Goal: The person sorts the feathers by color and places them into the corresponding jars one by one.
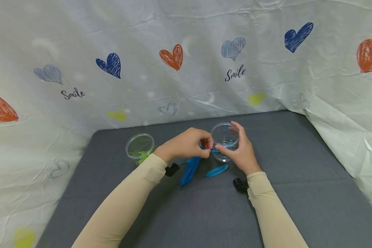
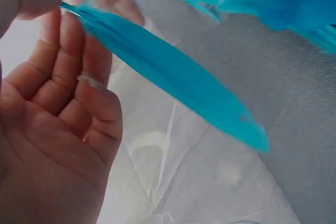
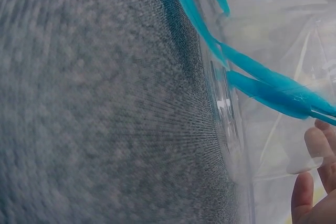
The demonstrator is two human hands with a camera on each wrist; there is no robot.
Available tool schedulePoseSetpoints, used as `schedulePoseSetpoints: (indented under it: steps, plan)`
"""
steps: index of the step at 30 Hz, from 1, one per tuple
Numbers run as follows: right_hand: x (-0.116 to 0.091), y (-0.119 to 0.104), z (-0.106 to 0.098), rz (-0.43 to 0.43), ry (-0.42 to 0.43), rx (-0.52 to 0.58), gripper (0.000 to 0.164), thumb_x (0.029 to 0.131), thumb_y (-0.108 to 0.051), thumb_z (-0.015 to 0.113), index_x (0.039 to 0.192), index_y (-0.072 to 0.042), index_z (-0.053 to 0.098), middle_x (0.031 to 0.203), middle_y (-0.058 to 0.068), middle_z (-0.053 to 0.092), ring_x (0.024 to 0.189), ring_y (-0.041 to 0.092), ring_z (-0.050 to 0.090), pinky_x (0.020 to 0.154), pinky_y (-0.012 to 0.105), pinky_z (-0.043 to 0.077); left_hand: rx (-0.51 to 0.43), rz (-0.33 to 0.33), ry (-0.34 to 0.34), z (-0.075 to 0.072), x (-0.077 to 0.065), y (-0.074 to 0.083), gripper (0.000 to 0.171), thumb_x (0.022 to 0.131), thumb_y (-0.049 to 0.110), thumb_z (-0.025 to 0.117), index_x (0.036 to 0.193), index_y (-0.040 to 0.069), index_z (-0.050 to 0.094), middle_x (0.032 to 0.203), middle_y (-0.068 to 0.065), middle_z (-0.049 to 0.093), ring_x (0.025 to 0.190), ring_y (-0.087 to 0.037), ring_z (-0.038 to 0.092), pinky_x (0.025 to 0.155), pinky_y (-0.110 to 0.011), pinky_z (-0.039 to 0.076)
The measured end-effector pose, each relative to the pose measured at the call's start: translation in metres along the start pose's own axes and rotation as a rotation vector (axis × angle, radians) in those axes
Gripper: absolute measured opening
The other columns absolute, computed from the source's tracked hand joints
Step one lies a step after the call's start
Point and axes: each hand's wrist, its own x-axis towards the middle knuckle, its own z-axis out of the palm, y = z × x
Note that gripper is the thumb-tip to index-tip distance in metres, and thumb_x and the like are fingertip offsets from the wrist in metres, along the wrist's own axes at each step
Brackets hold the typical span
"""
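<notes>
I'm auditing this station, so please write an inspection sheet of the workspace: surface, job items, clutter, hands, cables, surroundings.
Surface: dark grey cloth, lightly creased.
Job's things: blue feathers on the cloth; right container, clear; left container, clear, with green material in or against it.
Clutter: nothing seen.
Hands: left hand pinches a blue feather; right hand holds the right container.
Cables: nothing seen.
Surroundings: white sheet printed with hearts and "Smile".

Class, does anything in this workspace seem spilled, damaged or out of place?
Little stands out. The blue feather pinched in the left hand has a small pale spot near its tip, perhaps a gap. More blue feathers lie loose on the grey cloth near the clear jar, not in it.
</notes>
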Motion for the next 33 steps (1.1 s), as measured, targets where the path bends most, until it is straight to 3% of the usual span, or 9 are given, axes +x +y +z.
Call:
schedulePoseSetpoints:
  steps: [6, 12, 24, 33]
  plan:
    - [0.001, 0.000, 0.000, 0.005, 0.013, 0.003, 0.100, 0.091, -0.050, 0.087, 0.169, -0.036, 0.026, 0.167, 0.000, 0.047, 0.157, 0.025, 0.044, 0.125, 0.063, 0.039, -0.127, 0.017, 0.079, -0.018, 0.005, 0.010, 0.006, 0.096, 0.022, 0.073, 0.101, 0.025, 0.072, 0.098, 0.007, 0.073, 0.092, -0.013, 0.068, 0.081, -0.036, 0.060]
    - [0.000, 0.001, 0.000, 0.021, 0.005, 0.000, 0.100, 0.090, -0.052, 0.087, 0.168, -0.042, 0.025, 0.168, -0.001, 0.046, 0.157, 0.025, 0.043, 0.126, 0.063, 0.039, -0.175, 0.030, 0.161, -0.026, 0.016, 0.025, 0.005, 0.100, 0.023, 0.074, 0.104, 0.025, 0.073, 0.098, 0.005, 0.072, 0.091, -0.015, 0.067, 0.081, -0.036, 0.059]
    - [0.002, 0.001, 0.001, 0.022, 0.003, -0.004, 0.100, 0.090, -0.055, 0.087, 0.168, -0.043, 0.025, 0.168, -0.001, 0.046, 0.158, 0.024, 0.043, 0.127, 0.063, 0.037, -0.269, 0.080, 0.343, -0.031, 0.033, 0.039, 0.006, 0.104, 0.026, 0.072, 0.108, 0.021, 0.073, 0.104, 0.003, 0.072, 0.097, -0.015, 0.066, 0.087, -0.034, 0.056]
    - [0.000, 0.000, 0.000, 0.032, 0.000, 0.001, 0.099, 0.090, -0.054, 0.086, 0.167, -0.045, 0.025, 0.169, -0.001, 0.045, 0.158, 0.024, 0.043, 0.127, 0.063, 0.038, -0.289, 0.129, 0.377, -0.025, 0.040, 0.039, 0.008, 0.105, 0.023, 0.073, 0.110, 0.017, 0.073, 0.105, 0.002, 0.072, 0.098, -0.013, 0.067, 0.087, -0.033, 0.057]
